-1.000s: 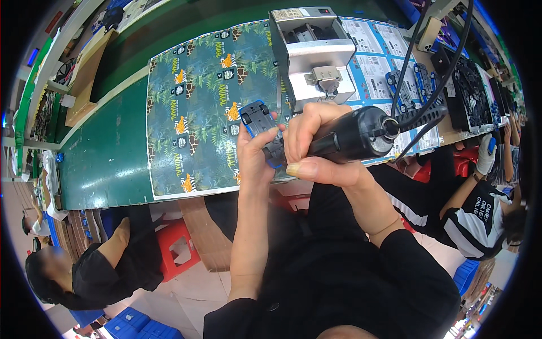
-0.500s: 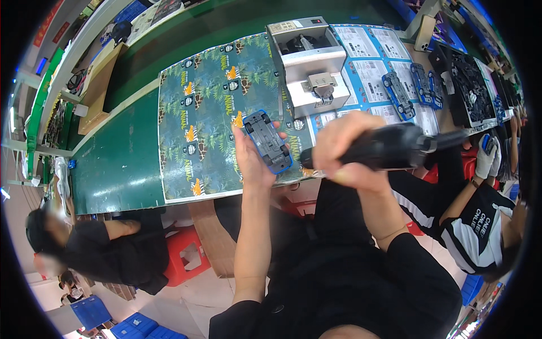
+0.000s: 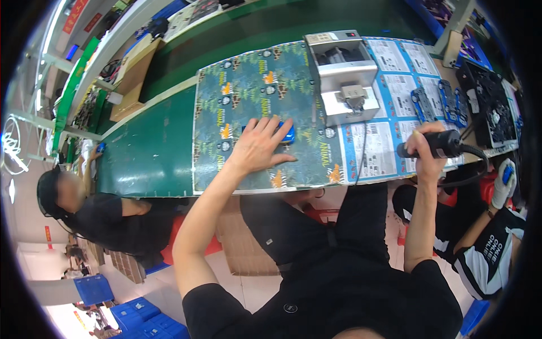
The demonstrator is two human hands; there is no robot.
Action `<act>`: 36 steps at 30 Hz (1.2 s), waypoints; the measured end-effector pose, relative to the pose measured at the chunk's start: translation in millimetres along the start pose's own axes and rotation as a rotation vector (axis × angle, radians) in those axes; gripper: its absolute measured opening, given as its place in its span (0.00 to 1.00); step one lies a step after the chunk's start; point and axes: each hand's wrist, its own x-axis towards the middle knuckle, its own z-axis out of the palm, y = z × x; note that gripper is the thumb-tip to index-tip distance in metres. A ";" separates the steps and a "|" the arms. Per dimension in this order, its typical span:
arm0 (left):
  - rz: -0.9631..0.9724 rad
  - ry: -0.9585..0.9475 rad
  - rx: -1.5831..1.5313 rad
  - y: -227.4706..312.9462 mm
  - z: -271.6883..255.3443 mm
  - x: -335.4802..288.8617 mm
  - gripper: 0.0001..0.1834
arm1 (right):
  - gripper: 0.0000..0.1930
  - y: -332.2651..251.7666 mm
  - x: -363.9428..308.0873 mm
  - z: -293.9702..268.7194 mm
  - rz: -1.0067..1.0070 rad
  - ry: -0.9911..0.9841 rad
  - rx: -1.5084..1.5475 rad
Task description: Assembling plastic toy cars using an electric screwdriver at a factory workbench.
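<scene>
A blue toy car [image 3: 288, 133] lies on the patterned sheet, mostly hidden beneath the spread fingers of my left hand [image 3: 257, 146], which rests over it without closing round it. My right hand [image 3: 427, 152] is wrapped around a black electric screwdriver [image 3: 445, 144] with a cord at its rear end, held above the right end of the label sheets. A silver metal machine [image 3: 344, 85], probably a screw feeder, stands between my hands, farther back. Several blue-edged toy car pieces [image 3: 421, 105] lie to the right of it, undersides up.
A black bin [image 3: 486, 104] full of dark parts stands at the right. The animal-print sheet [image 3: 226, 164] covers the table's middle, with green tabletop [image 3: 147, 152] to its left. One person [image 3: 107, 214] sits at the left; another, with a white glove [image 3: 502, 189], sits at the right.
My left hand has turned over and set the toy car down on the sheet, where its grey underside no longer shows. My right hand has moved the screwdriver away to the right.
</scene>
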 end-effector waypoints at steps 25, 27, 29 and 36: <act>0.129 0.575 -0.887 180.2 -7.2 158.4 0.19 | 0.12 0.2 -15.1 -4.8 0.082 0.113 0.102; 0.051 0.579 -0.924 202.9 18.8 215.0 0.21 | 0.13 -8.7 -19.9 -14.7 0.073 0.096 0.095; -0.050 0.579 -0.942 215.4 35.4 258.1 0.24 | 0.14 -15.6 -22.8 -22.3 0.056 0.095 0.057; -0.423 -0.042 -0.868 224.8 45.9 302.2 0.36 | 0.13 -22.2 -19.2 -37.2 0.023 0.002 0.023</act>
